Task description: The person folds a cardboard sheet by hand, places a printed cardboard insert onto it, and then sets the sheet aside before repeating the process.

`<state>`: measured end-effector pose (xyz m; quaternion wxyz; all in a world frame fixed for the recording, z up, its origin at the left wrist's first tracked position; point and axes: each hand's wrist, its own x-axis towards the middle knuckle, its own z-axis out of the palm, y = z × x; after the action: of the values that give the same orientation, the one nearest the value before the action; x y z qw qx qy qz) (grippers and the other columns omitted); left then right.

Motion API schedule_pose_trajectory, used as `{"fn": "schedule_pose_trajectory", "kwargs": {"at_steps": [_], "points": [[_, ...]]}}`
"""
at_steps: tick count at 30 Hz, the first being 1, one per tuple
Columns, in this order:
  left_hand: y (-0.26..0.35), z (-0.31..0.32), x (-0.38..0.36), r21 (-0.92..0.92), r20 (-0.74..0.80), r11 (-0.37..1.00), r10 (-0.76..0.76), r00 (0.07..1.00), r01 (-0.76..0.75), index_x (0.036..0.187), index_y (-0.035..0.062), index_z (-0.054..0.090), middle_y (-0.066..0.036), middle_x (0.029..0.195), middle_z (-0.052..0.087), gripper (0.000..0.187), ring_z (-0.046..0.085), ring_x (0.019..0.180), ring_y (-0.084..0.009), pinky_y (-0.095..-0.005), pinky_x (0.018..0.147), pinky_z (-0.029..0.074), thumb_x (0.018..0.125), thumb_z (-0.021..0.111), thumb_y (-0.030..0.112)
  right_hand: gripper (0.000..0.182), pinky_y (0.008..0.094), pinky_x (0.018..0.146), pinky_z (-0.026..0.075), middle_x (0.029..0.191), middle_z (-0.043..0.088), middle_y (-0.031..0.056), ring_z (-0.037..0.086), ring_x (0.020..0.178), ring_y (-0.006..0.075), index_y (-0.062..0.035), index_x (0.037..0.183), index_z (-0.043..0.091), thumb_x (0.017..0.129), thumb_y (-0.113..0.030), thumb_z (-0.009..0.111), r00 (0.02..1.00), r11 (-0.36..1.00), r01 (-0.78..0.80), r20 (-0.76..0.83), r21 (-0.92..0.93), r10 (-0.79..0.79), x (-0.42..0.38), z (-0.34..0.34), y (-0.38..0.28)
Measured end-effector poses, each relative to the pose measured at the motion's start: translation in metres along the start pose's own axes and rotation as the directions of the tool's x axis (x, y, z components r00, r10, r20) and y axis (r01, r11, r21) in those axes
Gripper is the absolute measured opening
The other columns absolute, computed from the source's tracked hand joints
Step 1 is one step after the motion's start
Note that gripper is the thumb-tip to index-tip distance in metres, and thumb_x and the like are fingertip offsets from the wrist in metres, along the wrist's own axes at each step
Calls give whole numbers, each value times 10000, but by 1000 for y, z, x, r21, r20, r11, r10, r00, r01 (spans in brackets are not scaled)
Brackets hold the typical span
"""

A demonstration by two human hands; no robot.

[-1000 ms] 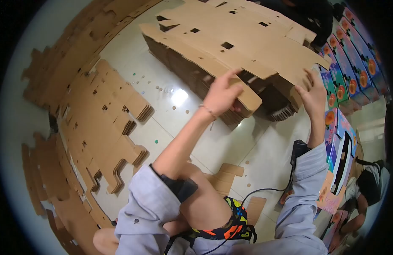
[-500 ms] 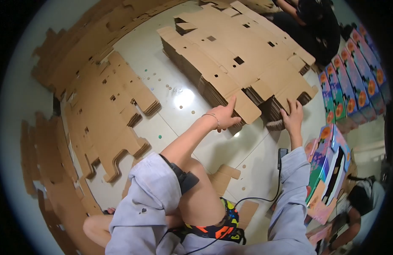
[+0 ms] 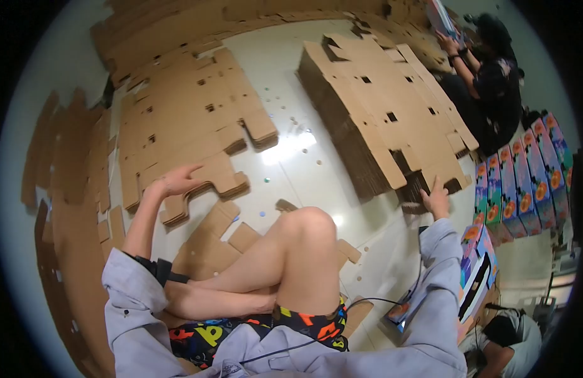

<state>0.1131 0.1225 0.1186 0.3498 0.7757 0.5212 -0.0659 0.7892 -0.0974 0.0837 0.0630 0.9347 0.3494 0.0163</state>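
Observation:
My left hand (image 3: 177, 181) reaches to the near edge of the lower stack of die-cut cardboard sheets (image 3: 178, 120) on the left. Its fingers stretch out flat over the top sheet and hold nothing. The fingers of my right hand (image 3: 437, 201) are spread, with the index finger extended, at the near right corner of the taller cardboard stack (image 3: 379, 101). Square holes, slots and notched flaps mark the top sheets of both stacks.
Small cardboard scraps (image 3: 209, 233) lie by my crossed legs. A row of colourful printed boxes (image 3: 518, 183) stands at right, near another printed box (image 3: 477, 271). One person (image 3: 493, 82) handles a box at upper right; another (image 3: 505, 340) is at lower right. A black cable (image 3: 373, 298) crosses my lap.
My left hand has left the taller stack and swung left to the lower stack. My right hand stays at the taller stack's corner. The view has shifted left, and the upper-right person now shows more.

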Motion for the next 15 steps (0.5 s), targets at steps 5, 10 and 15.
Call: {"fn": "schedule_pose_trajectory", "kwargs": {"at_steps": [5, 10, 15], "points": [[-106, 17, -90, -179, -171, 971, -191, 967, 160, 1352, 120, 409, -190, 1136, 588, 605, 585, 1009, -273, -353, 853, 465, 824, 589, 355, 780, 414, 939, 427, 1254, 498, 243, 501, 1149, 381, -110, 1369, 348, 754, -469, 666, 944, 926, 274, 259, -261, -206, 54, -61, -65], [-162, 62, -93, 55, 19, 978, -202, 979, 200, 1349, 116, 392, -165, 1154, 591, 647, 567, 1049, -320, -397, 896, 446, 789, 597, 366, 551, 410, 896, 445, 1160, 571, 232, 550, 1080, 362, -49, 1236, 498, 806, -367, 634, 700, 690, 710, -236, 136, -674, -38, -135, -282], [-117, 67, -75, 47, -113, 947, -312, 943, 319, 1341, 103, 377, -182, 1257, 494, 690, 478, 1168, -331, -400, 966, 403, 767, 616, 403, 577, 374, 892, 454, 1113, 600, 228, 580, 1043, 344, -45, 1252, 494, 805, -381, 634, 282, 287, 811, 89, 509, -955, -151, -60, -447]]}}
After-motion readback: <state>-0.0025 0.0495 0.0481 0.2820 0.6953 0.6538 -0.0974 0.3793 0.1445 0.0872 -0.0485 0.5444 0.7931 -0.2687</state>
